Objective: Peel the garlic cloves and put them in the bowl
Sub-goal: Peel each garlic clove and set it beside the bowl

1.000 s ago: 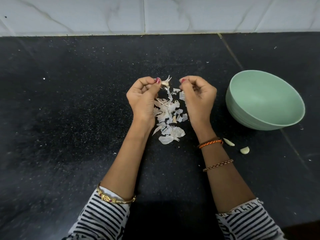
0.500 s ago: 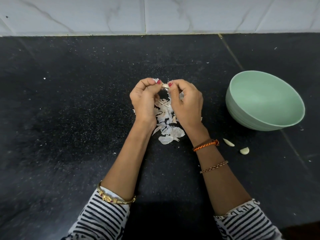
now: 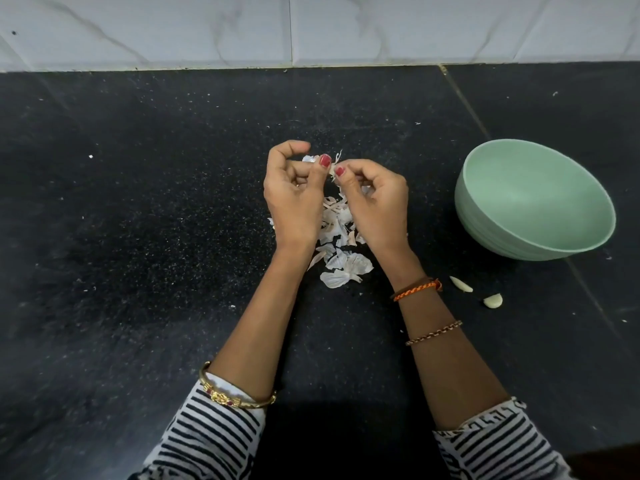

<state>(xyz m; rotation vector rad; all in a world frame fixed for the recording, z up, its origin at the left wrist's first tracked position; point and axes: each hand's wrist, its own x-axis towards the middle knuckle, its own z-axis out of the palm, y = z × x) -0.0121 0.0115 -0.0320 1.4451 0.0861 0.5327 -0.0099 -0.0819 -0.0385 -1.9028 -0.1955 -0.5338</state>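
Black speckled stone makes up the table (image 3: 138, 220) under your hands, with white marbled wall tiles (image 3: 207, 29) along its far edge. Nothing you can read appears anywhere: no brand, label or lettering on the bowl, the table or your sleeves.

Your left hand (image 3: 294, 195) has its fingers curled, and its thumb, nail painted red, presses against a garlic clove (image 3: 333, 167) held up between both hands. Your right hand (image 3: 375, 199) meets it from the other side, thumb and forefinger pinching the same clove, the other fingers curled loosely in. Each grip is pressed tight on the clove, so little of the clove shows; a thin wisp of papery skin sticks up from it above the thumbs. How much skin is left on it you cannot tell.

Directly beneath your hands, a heap of white garlic peels (image 3: 337, 247) lies on the table, spreading toward you between your wrists.

To your right, the pale green bowl (image 3: 502, 237) stands on the table, well apart from your hands. No clove shows in the part of its inside that you can see. Two peeled cloves lie on the table near the bowl's near side, not in it: a long slim one (image 3: 461, 284) just beside your right wrist, and a plumper one (image 3: 493, 301) a little further right.

Your right forearm carries an orange braided band (image 3: 415, 289) and a thin chain bracelet (image 3: 433, 333); your left carries a gold bangle (image 3: 235, 398) at the edge of a black-and-white striped sleeve (image 3: 207, 441).
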